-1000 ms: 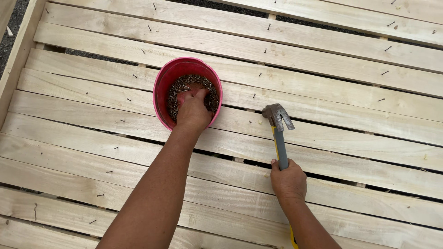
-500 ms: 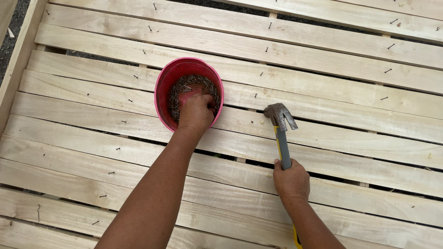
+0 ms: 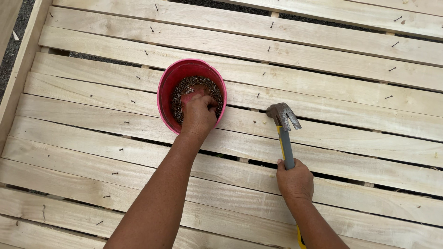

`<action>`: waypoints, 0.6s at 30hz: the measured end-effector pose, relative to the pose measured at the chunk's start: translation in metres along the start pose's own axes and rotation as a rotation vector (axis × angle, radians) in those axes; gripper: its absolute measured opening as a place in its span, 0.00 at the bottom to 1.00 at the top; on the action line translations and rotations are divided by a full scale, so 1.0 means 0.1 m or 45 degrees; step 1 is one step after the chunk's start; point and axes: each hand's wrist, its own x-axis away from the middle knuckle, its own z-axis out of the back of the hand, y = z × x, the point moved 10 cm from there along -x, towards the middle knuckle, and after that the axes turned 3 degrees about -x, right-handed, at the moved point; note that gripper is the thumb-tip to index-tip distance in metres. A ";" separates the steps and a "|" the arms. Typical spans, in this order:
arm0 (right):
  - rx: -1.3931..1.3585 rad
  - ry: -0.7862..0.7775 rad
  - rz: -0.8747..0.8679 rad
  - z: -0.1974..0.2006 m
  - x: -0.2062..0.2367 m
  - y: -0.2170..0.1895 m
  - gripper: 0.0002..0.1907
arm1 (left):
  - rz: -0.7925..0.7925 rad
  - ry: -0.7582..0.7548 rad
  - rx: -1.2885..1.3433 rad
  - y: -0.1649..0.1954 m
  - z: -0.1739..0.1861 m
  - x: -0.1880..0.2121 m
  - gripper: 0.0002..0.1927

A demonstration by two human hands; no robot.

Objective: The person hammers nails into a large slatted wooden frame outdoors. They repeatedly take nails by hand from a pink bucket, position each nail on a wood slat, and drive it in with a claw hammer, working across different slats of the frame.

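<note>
Nearest the camera, the right hand (image 3: 295, 180) is closed around the grey and yellow handle of a claw hammer (image 3: 286, 133), gripping it low on the shaft. The hammer runs straight away from this hand, and its dark steel head lies just beyond the fingers on the pale wooden slats (image 3: 350, 120), claw pointing to the right. A strip of yellow handle shows again below the wrist, at the bottom edge of the view.

Left of the right hand and a little farther out, the left forearm stretches up from the lower edge to the left hand (image 3: 199, 113). This hand is inside a pink bucket (image 3: 166, 87), fingers curled down into a heap of loose nails (image 3: 184, 87); whether it has actually pinched any cannot be told, since the fingertips are buried in the pile. The bucket stands on the slats, directly under and around the left hand, well apart from the hammer head to its right.

Beyond both hands the slats continue in horizontal rows with dark gaps between them. Small nails stand partly driven along several boards, left of the bucket and past the hammer to the far right. A side rail (image 3: 20, 83) borders the slats at the far left.
</note>
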 end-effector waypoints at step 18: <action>-0.008 0.004 0.040 -0.02 0.00 0.02 0.20 | -0.086 0.101 -0.242 -0.03 -0.03 0.03 0.38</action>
